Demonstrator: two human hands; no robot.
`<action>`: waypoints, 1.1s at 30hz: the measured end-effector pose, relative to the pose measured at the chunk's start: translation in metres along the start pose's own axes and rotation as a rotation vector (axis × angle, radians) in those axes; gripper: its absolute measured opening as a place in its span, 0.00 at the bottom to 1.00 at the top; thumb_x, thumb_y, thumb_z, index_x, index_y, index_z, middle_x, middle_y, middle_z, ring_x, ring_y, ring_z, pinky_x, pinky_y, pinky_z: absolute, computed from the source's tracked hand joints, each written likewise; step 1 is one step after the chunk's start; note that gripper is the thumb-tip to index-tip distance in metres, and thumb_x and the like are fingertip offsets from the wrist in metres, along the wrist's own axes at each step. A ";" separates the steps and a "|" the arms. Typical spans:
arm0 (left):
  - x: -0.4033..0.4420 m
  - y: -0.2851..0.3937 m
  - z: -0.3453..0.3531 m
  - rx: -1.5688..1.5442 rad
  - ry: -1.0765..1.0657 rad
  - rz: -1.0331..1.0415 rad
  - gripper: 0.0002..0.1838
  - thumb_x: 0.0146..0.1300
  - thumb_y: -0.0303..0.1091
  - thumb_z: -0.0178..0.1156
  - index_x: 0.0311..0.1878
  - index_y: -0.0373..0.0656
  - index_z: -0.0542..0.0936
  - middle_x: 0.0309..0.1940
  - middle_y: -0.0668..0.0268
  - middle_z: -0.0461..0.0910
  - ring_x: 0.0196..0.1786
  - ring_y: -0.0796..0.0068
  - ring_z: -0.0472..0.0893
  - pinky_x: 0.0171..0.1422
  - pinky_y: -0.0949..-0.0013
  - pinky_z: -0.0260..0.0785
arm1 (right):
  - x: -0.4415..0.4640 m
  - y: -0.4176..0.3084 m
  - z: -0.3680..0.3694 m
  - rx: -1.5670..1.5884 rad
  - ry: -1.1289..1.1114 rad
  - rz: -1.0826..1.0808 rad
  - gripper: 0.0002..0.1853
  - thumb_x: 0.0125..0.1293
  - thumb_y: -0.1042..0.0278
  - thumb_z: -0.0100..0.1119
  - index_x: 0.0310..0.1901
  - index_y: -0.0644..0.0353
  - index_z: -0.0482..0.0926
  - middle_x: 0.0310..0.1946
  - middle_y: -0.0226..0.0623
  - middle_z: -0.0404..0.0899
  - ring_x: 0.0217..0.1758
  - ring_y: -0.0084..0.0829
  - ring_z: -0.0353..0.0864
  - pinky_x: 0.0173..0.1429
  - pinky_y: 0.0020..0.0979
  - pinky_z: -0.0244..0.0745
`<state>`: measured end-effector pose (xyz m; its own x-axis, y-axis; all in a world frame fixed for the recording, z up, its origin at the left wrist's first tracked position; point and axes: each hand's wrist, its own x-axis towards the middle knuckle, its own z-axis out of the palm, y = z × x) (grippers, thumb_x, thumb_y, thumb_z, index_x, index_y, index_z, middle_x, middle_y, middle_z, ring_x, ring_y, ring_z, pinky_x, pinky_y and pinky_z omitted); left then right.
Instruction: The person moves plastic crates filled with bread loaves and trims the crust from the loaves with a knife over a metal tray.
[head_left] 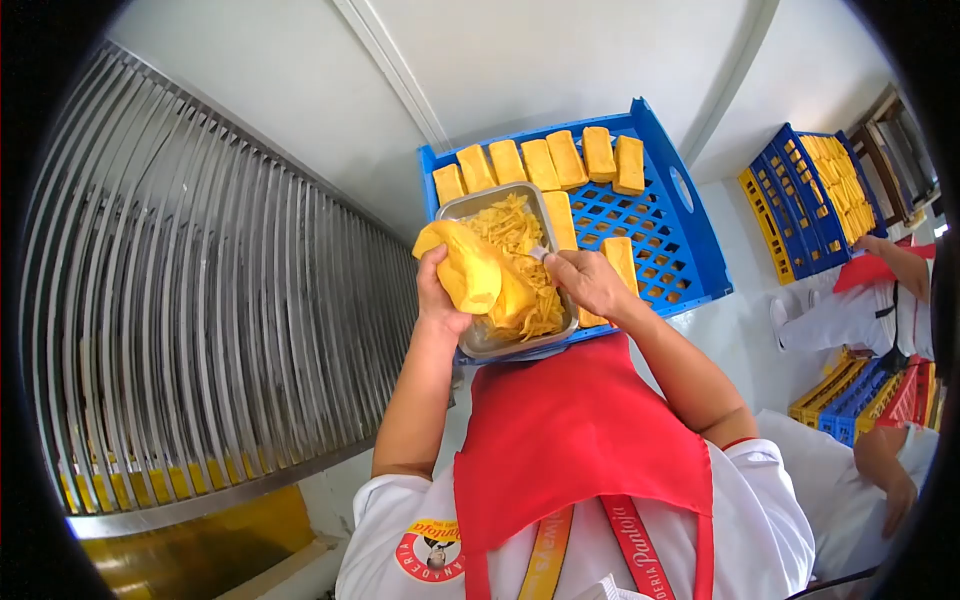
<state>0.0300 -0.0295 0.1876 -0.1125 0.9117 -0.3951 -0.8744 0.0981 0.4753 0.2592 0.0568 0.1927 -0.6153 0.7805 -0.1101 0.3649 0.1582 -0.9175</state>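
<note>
My left hand (440,300) is wrapped round a yellow cheese block (465,265), tilted above a metal tray (470,345). Thin yellow shavings (510,225) fill much of the tray. Another smooth yellow surface (515,305) shows just below the block; I cannot tell whether it is a separate piece. My right hand (590,280) is closed over the tray's right rim, gripping a small tool with a short pale blade (540,253), apparently a knife. The tray rests on a blue plastic crate (710,250) that also holds several yellow blocks (540,165).
A slatted metal rack (220,290) stands close on the left. White wall panels (560,60) rise behind the crate. At the right, stacked blue and yellow crates (800,200) hold more yellow pieces. Two other people (880,300) are at the right edge, near more crates (850,390).
</note>
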 end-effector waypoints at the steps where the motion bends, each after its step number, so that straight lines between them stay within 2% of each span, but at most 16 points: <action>1: 0.000 0.001 0.003 -0.003 0.003 0.008 0.32 0.61 0.53 0.58 0.64 0.43 0.73 0.58 0.55 0.78 0.60 0.53 0.78 0.65 0.50 0.71 | -0.003 -0.006 0.002 -0.069 0.023 -0.111 0.28 0.75 0.44 0.48 0.34 0.65 0.81 0.21 0.38 0.76 0.25 0.34 0.76 0.33 0.38 0.72; 2: 0.001 0.000 0.007 0.000 0.015 -0.048 0.33 0.61 0.54 0.58 0.64 0.43 0.72 0.58 0.56 0.78 0.60 0.52 0.78 0.65 0.48 0.71 | -0.009 -0.021 -0.003 -0.215 0.014 -0.198 0.23 0.74 0.49 0.50 0.39 0.62 0.84 0.29 0.51 0.82 0.32 0.50 0.82 0.37 0.43 0.76; 3: 0.000 -0.001 0.012 0.002 0.025 -0.105 0.34 0.61 0.55 0.57 0.65 0.43 0.72 0.59 0.56 0.78 0.60 0.51 0.77 0.64 0.45 0.70 | -0.007 -0.020 -0.001 -0.216 0.010 -0.201 0.23 0.74 0.49 0.50 0.39 0.62 0.84 0.29 0.51 0.82 0.32 0.50 0.82 0.37 0.43 0.76; 4: -0.002 0.000 0.022 0.057 0.092 -0.174 0.37 0.60 0.60 0.54 0.66 0.46 0.72 0.62 0.57 0.76 0.62 0.50 0.76 0.66 0.39 0.65 | -0.004 -0.018 0.002 -0.338 0.072 -0.334 0.21 0.73 0.50 0.53 0.35 0.61 0.82 0.28 0.50 0.81 0.31 0.50 0.82 0.36 0.45 0.76; 5: -0.004 0.000 0.028 0.056 0.093 -0.173 0.37 0.60 0.60 0.54 0.66 0.46 0.72 0.62 0.57 0.76 0.62 0.50 0.76 0.66 0.39 0.65 | -0.003 -0.018 0.004 -0.460 0.134 -0.465 0.20 0.71 0.50 0.55 0.31 0.60 0.80 0.27 0.49 0.81 0.30 0.51 0.81 0.34 0.46 0.76; 8: -0.004 0.001 0.040 0.143 0.104 -0.344 0.40 0.60 0.67 0.47 0.70 0.53 0.71 0.67 0.58 0.73 0.67 0.50 0.72 0.69 0.32 0.55 | 0.001 -0.024 0.002 -0.546 0.137 -0.578 0.19 0.68 0.52 0.60 0.26 0.58 0.76 0.23 0.45 0.78 0.27 0.49 0.81 0.31 0.47 0.75; 11: -0.001 -0.001 0.039 0.141 0.105 -0.412 0.39 0.60 0.67 0.46 0.70 0.54 0.71 0.67 0.59 0.72 0.67 0.49 0.71 0.68 0.32 0.56 | 0.008 -0.026 0.001 -0.572 0.177 -0.688 0.17 0.67 0.53 0.61 0.26 0.57 0.78 0.23 0.43 0.78 0.25 0.47 0.81 0.30 0.46 0.75; 15: 0.000 -0.003 0.042 0.158 0.083 -0.432 0.39 0.61 0.67 0.44 0.70 0.54 0.70 0.68 0.59 0.71 0.67 0.50 0.71 0.68 0.32 0.55 | 0.015 -0.029 -0.004 -0.615 0.196 -0.717 0.17 0.66 0.53 0.62 0.26 0.56 0.78 0.23 0.41 0.78 0.26 0.45 0.81 0.31 0.45 0.76; 17: 0.001 -0.005 0.044 0.160 0.082 -0.429 0.39 0.62 0.67 0.44 0.71 0.54 0.70 0.68 0.59 0.72 0.67 0.50 0.71 0.68 0.30 0.55 | 0.017 -0.027 -0.005 -0.584 0.120 -0.744 0.17 0.67 0.55 0.61 0.26 0.57 0.75 0.24 0.40 0.76 0.30 0.46 0.80 0.33 0.43 0.74; 21: 0.005 -0.006 0.044 0.195 0.097 -0.446 0.39 0.62 0.67 0.44 0.71 0.54 0.70 0.68 0.58 0.71 0.67 0.49 0.71 0.68 0.29 0.54 | 0.020 -0.027 -0.005 -0.625 0.074 -0.764 0.18 0.68 0.53 0.60 0.25 0.57 0.75 0.24 0.39 0.76 0.31 0.45 0.80 0.33 0.42 0.75; 23: 0.008 -0.005 0.041 0.261 0.047 -0.432 0.42 0.58 0.70 0.48 0.71 0.54 0.70 0.65 0.59 0.74 0.66 0.49 0.73 0.65 0.29 0.58 | 0.022 -0.026 -0.005 -0.686 0.027 -0.718 0.21 0.68 0.45 0.57 0.28 0.56 0.80 0.26 0.39 0.80 0.32 0.44 0.83 0.37 0.43 0.78; 27: 0.012 -0.002 0.039 0.272 0.095 -0.437 0.42 0.59 0.70 0.46 0.71 0.54 0.70 0.65 0.58 0.74 0.67 0.49 0.72 0.66 0.28 0.56 | 0.021 -0.033 -0.010 -0.702 -0.041 -0.685 0.22 0.69 0.44 0.55 0.28 0.55 0.80 0.26 0.39 0.80 0.33 0.44 0.83 0.36 0.44 0.77; 29: 0.009 0.005 0.049 0.241 0.154 -0.407 0.40 0.61 0.70 0.43 0.70 0.55 0.71 0.67 0.58 0.73 0.67 0.49 0.71 0.67 0.29 0.53 | 0.021 -0.031 -0.015 -0.762 -0.187 -0.577 0.22 0.69 0.45 0.55 0.27 0.55 0.79 0.25 0.40 0.80 0.32 0.45 0.83 0.36 0.45 0.77; 30: 0.011 0.008 0.048 0.239 0.151 -0.405 0.40 0.61 0.70 0.43 0.70 0.55 0.71 0.67 0.58 0.73 0.67 0.49 0.71 0.67 0.29 0.53 | 0.020 -0.030 -0.016 -0.766 -0.188 -0.579 0.22 0.69 0.45 0.55 0.27 0.55 0.79 0.25 0.40 0.80 0.32 0.45 0.83 0.36 0.45 0.77; 32: 0.015 0.013 0.044 0.188 0.126 -0.375 0.41 0.60 0.70 0.43 0.69 0.55 0.71 0.67 0.59 0.73 0.67 0.49 0.70 0.66 0.28 0.53 | 0.020 -0.025 -0.016 -0.652 0.001 -0.686 0.20 0.69 0.49 0.58 0.26 0.57 0.77 0.24 0.39 0.76 0.31 0.46 0.81 0.32 0.43 0.74; 33: 0.015 0.014 0.041 0.185 0.128 -0.373 0.41 0.60 0.70 0.43 0.69 0.55 0.71 0.67 0.59 0.73 0.67 0.49 0.70 0.66 0.28 0.53 | 0.021 -0.025 -0.016 -0.652 -0.003 -0.688 0.20 0.69 0.49 0.58 0.26 0.57 0.77 0.24 0.39 0.76 0.31 0.46 0.81 0.32 0.43 0.74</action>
<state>0.0358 0.0023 0.2204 0.1278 0.7447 -0.6551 -0.7684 0.4919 0.4093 0.2479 0.0791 0.2195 -0.8423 0.3888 0.3733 0.2394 0.8904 -0.3871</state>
